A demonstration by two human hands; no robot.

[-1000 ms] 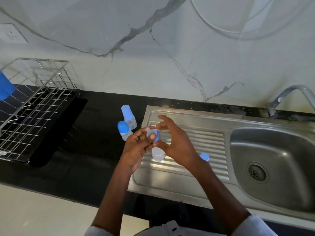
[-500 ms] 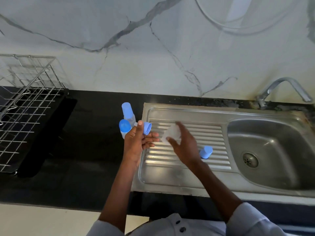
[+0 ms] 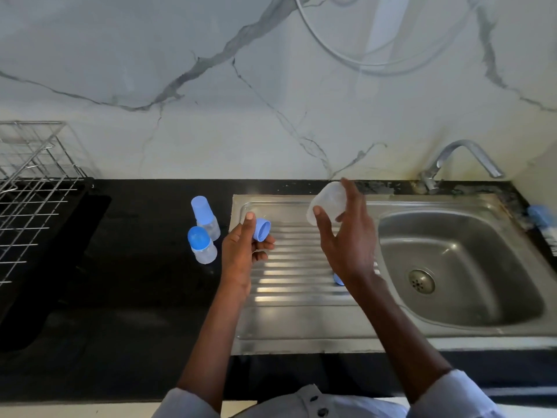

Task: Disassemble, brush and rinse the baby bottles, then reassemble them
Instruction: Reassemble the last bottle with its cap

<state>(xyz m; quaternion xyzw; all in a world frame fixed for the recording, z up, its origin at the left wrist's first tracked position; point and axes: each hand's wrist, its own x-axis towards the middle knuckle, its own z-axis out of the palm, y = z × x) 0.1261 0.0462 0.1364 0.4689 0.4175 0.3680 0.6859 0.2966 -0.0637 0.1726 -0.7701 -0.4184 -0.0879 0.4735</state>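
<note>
A black worktop (image 3: 135, 297) under marbled wall carries a steel sink (image 3: 301, 321). The right hand (image 3: 346, 239) has its grip round a clear bottle body (image 3: 327, 203) above the drainboard; the left hand (image 3: 241, 251) pinches a blue collar (image 3: 261, 229). Both likely light, stiff, slick plastic, best held round the walls. Two capped bottles (image 3: 202, 236) wait just beside.

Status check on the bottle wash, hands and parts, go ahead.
Left hand holds blue collar. Right hand holds clear bottle body above drainboard. Two capped bottles stand on counter. Nothing blocking the basin.
</note>
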